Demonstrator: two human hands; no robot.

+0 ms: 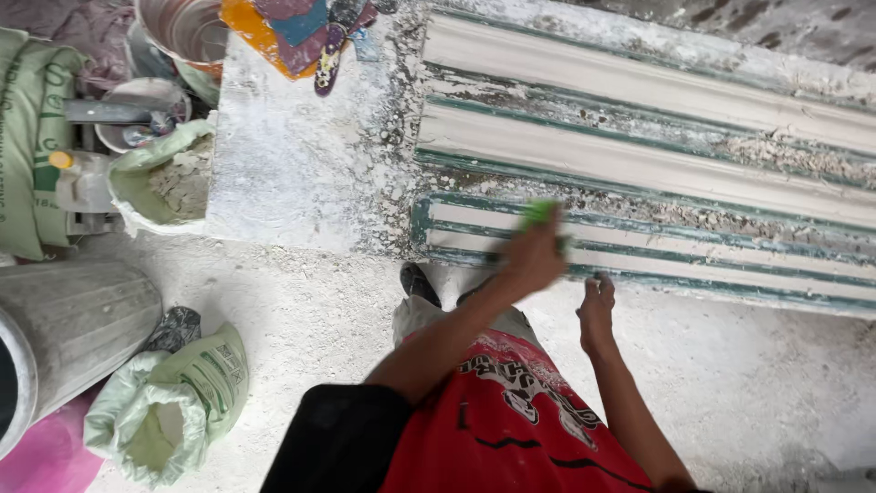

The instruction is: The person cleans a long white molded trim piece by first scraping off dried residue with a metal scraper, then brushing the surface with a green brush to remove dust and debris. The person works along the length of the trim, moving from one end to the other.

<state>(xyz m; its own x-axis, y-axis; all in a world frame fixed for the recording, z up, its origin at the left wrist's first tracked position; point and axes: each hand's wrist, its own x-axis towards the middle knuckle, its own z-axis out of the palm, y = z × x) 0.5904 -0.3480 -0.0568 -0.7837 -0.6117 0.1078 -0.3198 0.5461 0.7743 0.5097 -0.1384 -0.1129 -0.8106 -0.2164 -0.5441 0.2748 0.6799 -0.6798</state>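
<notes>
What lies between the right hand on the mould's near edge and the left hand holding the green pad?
Head view: only bare white-and-teal ribbed mould lies between the right hand and the left hand gripping the green pad.

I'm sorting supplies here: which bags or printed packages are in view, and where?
Green woven sack: far left edge, upright, dark print.
Open pale-green bag: beside the table's left end, grey powder inside.
Slumped pale-green bag: on the floor lower left, dark printed panel, mouth open.
No screens or signs.

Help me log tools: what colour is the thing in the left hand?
Bright green pad in the left hand, head view.
</notes>
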